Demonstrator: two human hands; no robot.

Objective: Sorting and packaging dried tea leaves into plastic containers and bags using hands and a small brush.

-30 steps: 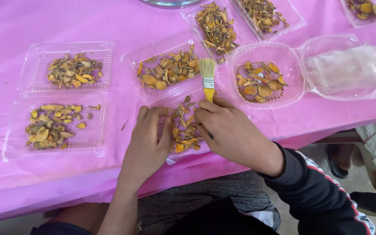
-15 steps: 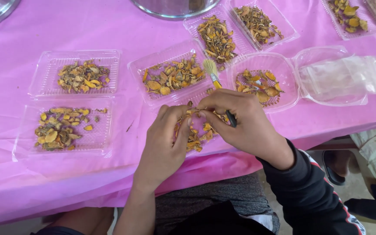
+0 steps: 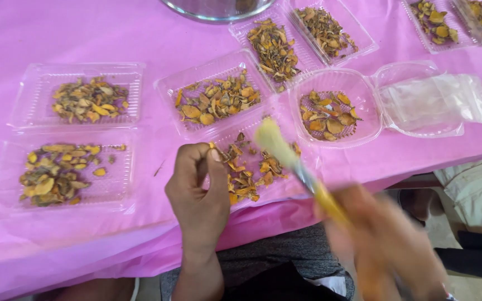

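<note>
My left hand [image 3: 199, 192] hovers with curled fingers at the left edge of a clear plastic tray [image 3: 252, 125] of dried orange and brown slices [image 3: 246, 173], pinching something small between thumb and fingertips. My right hand [image 3: 383, 239], blurred by motion, holds a small paintbrush [image 3: 294, 164] with a yellow handle. Its pale bristles point up-left over the same tray's slices.
Several clear trays of dried slices lie on the pink tablecloth [image 3: 140, 33]: two at the left [image 3: 79, 100], one in the middle [image 3: 216, 100], others behind. A round open container [image 3: 336, 108] lies right, with a clear plastic bag [image 3: 442, 97]. A metal bowl [image 3: 218, 8] stands at the back.
My right hand has pulled back to the lower right with the brush, away from my left hand. The brush now slants over the near tray.
</note>
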